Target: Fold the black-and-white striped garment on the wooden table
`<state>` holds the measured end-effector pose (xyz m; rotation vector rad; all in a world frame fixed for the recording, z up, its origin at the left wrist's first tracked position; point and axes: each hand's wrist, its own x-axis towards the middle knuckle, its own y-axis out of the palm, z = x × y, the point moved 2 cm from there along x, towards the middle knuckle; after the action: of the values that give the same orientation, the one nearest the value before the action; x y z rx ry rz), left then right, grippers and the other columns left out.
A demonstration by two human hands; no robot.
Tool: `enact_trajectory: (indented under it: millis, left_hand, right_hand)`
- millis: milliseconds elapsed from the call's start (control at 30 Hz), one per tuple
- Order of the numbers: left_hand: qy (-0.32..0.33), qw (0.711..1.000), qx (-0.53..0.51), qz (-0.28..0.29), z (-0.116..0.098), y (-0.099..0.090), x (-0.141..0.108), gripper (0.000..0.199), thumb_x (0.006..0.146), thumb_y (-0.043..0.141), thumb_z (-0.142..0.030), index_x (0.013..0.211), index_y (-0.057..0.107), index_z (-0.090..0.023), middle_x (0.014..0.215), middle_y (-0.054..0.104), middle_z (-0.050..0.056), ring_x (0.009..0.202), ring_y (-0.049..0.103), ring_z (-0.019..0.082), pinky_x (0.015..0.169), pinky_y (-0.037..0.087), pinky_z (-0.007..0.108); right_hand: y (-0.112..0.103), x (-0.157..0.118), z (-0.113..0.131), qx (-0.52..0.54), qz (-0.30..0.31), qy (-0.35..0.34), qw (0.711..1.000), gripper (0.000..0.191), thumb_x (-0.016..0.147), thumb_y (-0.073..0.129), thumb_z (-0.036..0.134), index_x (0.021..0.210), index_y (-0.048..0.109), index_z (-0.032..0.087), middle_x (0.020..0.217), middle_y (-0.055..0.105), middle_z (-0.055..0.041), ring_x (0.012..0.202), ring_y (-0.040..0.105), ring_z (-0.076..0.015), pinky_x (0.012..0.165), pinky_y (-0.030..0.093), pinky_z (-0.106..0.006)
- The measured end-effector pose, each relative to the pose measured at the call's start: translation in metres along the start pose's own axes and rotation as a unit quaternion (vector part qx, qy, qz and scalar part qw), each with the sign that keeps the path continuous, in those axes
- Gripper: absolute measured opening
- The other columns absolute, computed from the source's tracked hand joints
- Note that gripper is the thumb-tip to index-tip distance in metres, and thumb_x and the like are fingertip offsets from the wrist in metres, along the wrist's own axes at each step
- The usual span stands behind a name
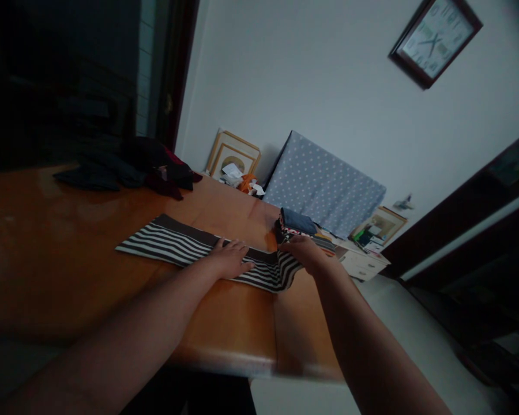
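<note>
A dark and white striped garment [173, 239], folded into a long strip with a plain dark band on its far side, lies across the wooden table [225, 328]. My left hand [231, 259] rests flat on the middle of the strip, fingers spread. At the strip's right end, my right hand [305, 252] grips the striped cloth and lifts it, so the fabric bends up there. The right fingertips are partly hidden by the hand itself. Just beyond my right hand sits a stack of folded clothes [298, 221], with a blue piece on top.
Dark crumpled clothes [134, 167] lie at the table's far left. Behind the table stand a framed picture [233, 153], a large panel under grey dotted cloth [320, 176] and a white drawer cabinet [358, 264]. A clock [436, 41] hangs on the wall.
</note>
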<state>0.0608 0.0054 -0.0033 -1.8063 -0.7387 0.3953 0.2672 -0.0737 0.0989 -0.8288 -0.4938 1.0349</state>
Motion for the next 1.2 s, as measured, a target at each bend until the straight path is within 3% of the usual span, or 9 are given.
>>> enact_trajectory:
  millis: [200, 500, 700, 933, 1200]
  left_hand:
    - [-0.001, 1.0, 0.003, 0.001, -0.002, -0.002, -0.001, 0.069, 0.095, 0.036, -0.063, 0.15, 0.043, -0.022, 0.161, 0.034, 0.014, 0.152, 0.021, 0.034, 0.118, 0.008, 0.062]
    - [0.005, 1.0, 0.008, -0.01, 0.002, 0.005, 0.004, 0.068, 0.095, 0.037, -0.062, 0.151, 0.039, -0.023, 0.161, 0.034, 0.014, 0.151, 0.022, 0.032, 0.118, 0.009, 0.062]
    - [0.009, 1.0, 0.004, -0.005, 0.001, 0.002, 0.002, 0.068, 0.096, 0.038, -0.059, 0.152, 0.038, -0.021, 0.161, 0.034, 0.014, 0.151, 0.022, 0.033, 0.118, 0.009, 0.064]
    - [0.023, 1.0, -0.002, 0.003, 0.0, -0.007, 0.001, 0.054, 0.096, 0.041, -0.039, 0.148, 0.042, -0.026, 0.159, 0.039, 0.011, 0.149, 0.028, 0.029, 0.118, 0.013, 0.061]
    - [0.026, 1.0, -0.012, -0.012, 0.009, 0.002, 0.006, 0.056, 0.095, 0.041, -0.04, 0.15, 0.039, -0.029, 0.16, 0.037, 0.008, 0.15, 0.027, 0.029, 0.118, 0.012, 0.062]
  right_hand:
    - [0.036, 0.0, 0.019, 0.081, 0.075, 0.025, 0.994, 0.01, 0.072, 0.07, 0.022, 0.071, 0.064, 0.015, 0.059, 0.058, 0.001, 0.05, 0.049, -0.0102, 0.045, 0.031, -0.022]
    - [0.069, -0.003, 0.023, 0.07, 0.074, 0.051, 0.993, 0.017, 0.073, 0.071, 0.023, 0.066, 0.057, 0.018, 0.053, 0.053, 0.003, 0.047, 0.046, -0.0096, 0.044, 0.029, -0.022]
    - [0.076, -0.005, 0.021, 0.075, 0.07, 0.047, 0.994, 0.015, 0.074, 0.067, 0.022, 0.065, 0.057, 0.018, 0.054, 0.052, 0.004, 0.046, 0.047, -0.0091, 0.046, 0.032, -0.021]
    - [0.076, -0.006, 0.02, 0.068, 0.065, 0.032, 0.995, 0.012, 0.073, 0.068, 0.02, 0.065, 0.059, 0.016, 0.054, 0.051, 0.0048, 0.047, 0.043, -0.0083, 0.045, 0.027, -0.022]
    - [0.08, 0.001, 0.022, 0.045, 0.053, 0.033, 0.997, 0.012, 0.073, 0.069, 0.019, 0.064, 0.062, 0.016, 0.052, 0.051, 0.0037, 0.046, 0.044, -0.0087, 0.045, 0.028, -0.021]
